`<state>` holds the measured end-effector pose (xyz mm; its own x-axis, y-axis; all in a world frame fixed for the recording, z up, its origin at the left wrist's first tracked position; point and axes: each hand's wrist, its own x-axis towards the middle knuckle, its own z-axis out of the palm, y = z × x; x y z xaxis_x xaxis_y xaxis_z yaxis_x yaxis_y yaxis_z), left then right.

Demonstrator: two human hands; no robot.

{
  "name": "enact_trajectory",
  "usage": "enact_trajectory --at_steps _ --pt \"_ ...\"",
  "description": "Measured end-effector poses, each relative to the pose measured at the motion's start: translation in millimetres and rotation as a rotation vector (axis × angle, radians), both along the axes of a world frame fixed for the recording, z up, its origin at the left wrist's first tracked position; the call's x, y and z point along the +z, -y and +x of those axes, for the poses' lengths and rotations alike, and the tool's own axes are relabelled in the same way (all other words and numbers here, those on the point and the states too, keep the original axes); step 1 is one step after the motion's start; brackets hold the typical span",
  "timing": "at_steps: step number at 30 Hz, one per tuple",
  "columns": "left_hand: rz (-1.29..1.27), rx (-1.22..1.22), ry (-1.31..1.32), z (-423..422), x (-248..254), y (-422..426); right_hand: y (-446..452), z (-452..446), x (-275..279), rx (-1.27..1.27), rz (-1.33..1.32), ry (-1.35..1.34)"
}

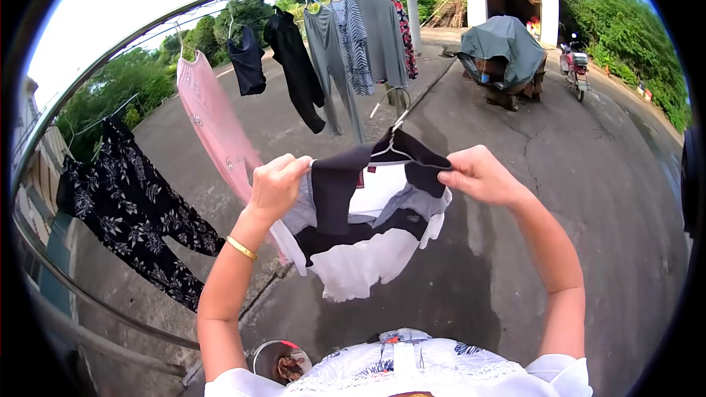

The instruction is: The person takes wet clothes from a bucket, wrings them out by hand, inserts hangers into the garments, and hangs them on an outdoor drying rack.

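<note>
A white and black garment point(364, 250) with a wide black collar hangs in the middle of the view. A pale hanger point(393, 148) sits inside its neck, with the hook above the collar. My left hand point(278, 185) is closed on the left end of the collar, a gold bracelet on that wrist. On the other side, my right hand point(479, 174) pinches the right end of the collar between thumb and fingers. The collar is stretched between both hands, and the white lower part hangs loose.
Clothes hang along a metal rail point(147, 29) at the left, including a pink dress point(213, 117) and black patterned trousers point(136, 213). A bucket point(282, 362) stands low near my body. Farther back are a covered vehicle point(502, 51) and a motorcycle point(574, 66).
</note>
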<state>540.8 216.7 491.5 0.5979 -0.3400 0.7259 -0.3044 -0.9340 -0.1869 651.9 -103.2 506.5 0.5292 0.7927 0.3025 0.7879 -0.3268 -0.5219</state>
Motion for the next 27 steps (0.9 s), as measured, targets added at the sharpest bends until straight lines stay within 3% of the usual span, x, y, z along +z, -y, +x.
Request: enact_trajectory --at_steps 2,3,4,6,7,9,11,12,14,16,18,22,24,27 --pt "-0.190 -0.049 0.175 12 0 -15 -7 6 1 0.475 0.287 -0.378" --pt "-0.186 -0.042 0.167 17 2 -19 -6 27 5 0.399 0.344 -0.327" --pt "-0.216 -0.014 0.225 20 3 -24 -5 58 5 0.214 0.401 -0.047" --pt "-0.254 0.020 0.252 29 2 -31 -6 108 -6 0.018 0.543 0.029" --pt "-0.288 0.042 0.306 37 2 -35 -6 119 -17 0.014 0.536 0.005" --pt "-0.324 0.072 0.349 51 -1 -46 -10 134 -35 0.139 0.513 -0.532" --pt "-0.371 0.071 0.407 68 -8 -57 -13 156 -50 0.160 0.352 -0.538" --pt "-0.376 0.077 0.401 76 -11 -61 -17 162 -52 0.183 0.199 -0.530" --pt "-0.367 0.051 0.404 96 -18 -70 -19 173 -46 -0.057 0.266 -0.369" --pt "-0.414 0.072 0.401 120 -30 -76 -15 196 -34 -0.227 0.379 0.141" --pt "-0.453 0.107 0.430 150 -31 -82 -23 204 -28 -0.233 0.491 0.258" --pt "-0.567 0.026 0.496 204 -28 -99 -13 245 -10 -0.107 0.103 0.083" --pt "-0.568 -0.059 0.450 226 -28 -103 -16 264 4 -0.187 0.274 0.166" --pt "-0.554 -0.120 0.400 265 -23 -98 -50 282 9 -0.040 0.246 0.206"
